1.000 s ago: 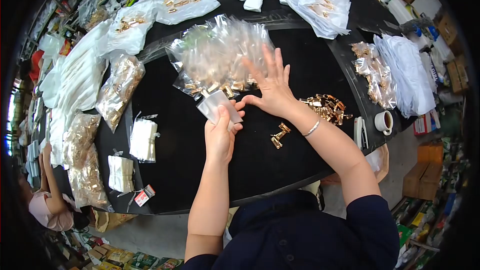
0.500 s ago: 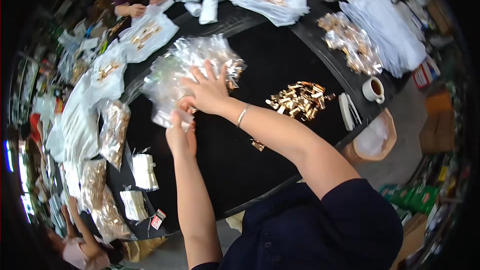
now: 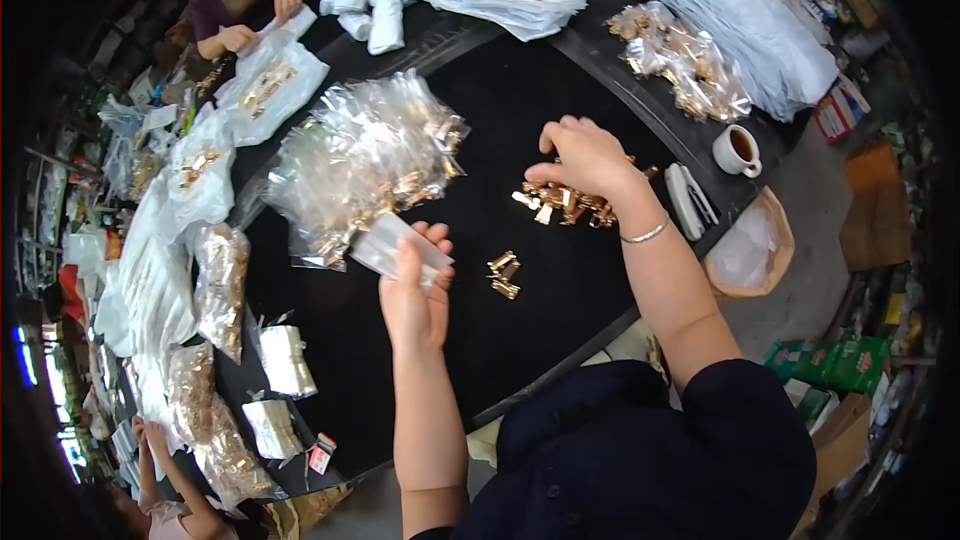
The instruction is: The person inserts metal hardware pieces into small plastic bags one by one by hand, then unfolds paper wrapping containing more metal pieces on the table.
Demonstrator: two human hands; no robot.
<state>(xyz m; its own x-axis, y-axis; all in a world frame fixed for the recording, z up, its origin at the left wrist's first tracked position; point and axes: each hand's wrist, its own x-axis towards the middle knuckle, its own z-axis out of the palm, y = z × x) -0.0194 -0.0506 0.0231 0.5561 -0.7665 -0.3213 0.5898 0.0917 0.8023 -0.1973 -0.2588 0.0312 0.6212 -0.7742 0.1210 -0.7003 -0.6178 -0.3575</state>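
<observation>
My left hand [image 3: 418, 290] holds a stack of small clear plastic bags [image 3: 388, 246] between thumb and fingers, at the lower right edge of a large heap of filled clear bags [image 3: 365, 155]. My right hand [image 3: 588, 162] hovers at a pile of gold metal pieces [image 3: 570, 204], partly covering it, with its fingers curled and apart; nothing shows between them. A few more gold pieces [image 3: 505, 275] lie on the black table [image 3: 560, 320] between my hands.
White bags [image 3: 160, 270] and bags of gold pieces [image 3: 222, 280] line the left side, near bundled clear bags [image 3: 286, 360]. At right are a stapler [image 3: 690, 201], a cup of dark liquid [image 3: 737, 151] and white sheets [image 3: 750, 35]. Two other people work at the upper left and lower left.
My right hand has left the bag heap and moved right to the gold pile. My left hand still holds the small bags, slightly further right. The camera view has shifted.
</observation>
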